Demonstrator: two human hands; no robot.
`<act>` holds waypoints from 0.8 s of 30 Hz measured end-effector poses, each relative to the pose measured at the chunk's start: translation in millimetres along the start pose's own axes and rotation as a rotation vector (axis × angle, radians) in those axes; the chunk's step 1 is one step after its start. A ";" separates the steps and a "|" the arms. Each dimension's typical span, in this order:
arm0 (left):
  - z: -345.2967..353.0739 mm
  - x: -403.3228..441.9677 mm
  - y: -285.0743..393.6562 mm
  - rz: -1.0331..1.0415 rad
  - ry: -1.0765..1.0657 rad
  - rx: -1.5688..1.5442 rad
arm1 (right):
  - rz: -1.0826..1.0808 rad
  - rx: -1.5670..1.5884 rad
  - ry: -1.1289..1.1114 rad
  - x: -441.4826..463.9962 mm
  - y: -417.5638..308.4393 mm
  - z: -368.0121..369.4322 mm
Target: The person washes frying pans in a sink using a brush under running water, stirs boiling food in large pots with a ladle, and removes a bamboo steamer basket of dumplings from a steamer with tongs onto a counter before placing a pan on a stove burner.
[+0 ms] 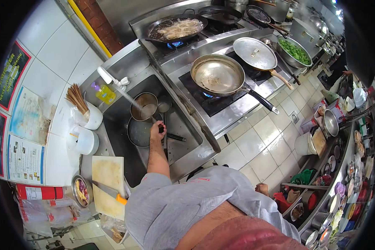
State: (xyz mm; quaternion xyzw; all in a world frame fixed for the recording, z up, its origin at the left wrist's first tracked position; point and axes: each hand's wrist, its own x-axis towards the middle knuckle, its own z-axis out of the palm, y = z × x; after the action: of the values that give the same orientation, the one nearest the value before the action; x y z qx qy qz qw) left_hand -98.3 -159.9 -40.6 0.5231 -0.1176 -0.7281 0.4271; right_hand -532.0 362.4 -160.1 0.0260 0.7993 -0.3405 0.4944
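My left hand [157,130] is closed around the dark handle of a small saucepan [138,116] over the sink [112,109]. Water streams from the white tap [105,76] into this saucepan, where murky brownish liquid shows. Below it, a larger frying pan [136,137] rests in the basin, partly covered. A ladle [165,105] lies beside the saucepan, its long handle running under my wrist. On the other side of my body, my right hand [261,189] hangs low, partly hidden by my grey shirt; its fingers are not clear.
A frying pan [218,75] sits on a lit burner, and behind it a wok [179,29] holds frying food. Left of the sink are a dish soap bottle [106,95], a cutting board [108,171] and a knife [106,189]. A shelf with containers lines the right.
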 end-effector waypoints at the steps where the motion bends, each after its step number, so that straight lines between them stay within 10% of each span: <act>1: 0.9 -0.5 1.0 0.011 -0.006 -0.010 | -0.076 -0.109 -0.029 3.4 9.9 -2.2; 24: 5.7 1.4 3.0 0.024 0.019 -0.076 | 0.013 0.017 0.043 -30.4 -29.5 15.6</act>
State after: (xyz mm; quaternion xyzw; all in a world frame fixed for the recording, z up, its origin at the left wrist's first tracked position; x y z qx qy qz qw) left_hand -101.9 -164.3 -37.3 0.5118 -0.0919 -0.7220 0.4563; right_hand -515.5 339.9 -124.6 0.0425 0.8065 -0.3436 0.4792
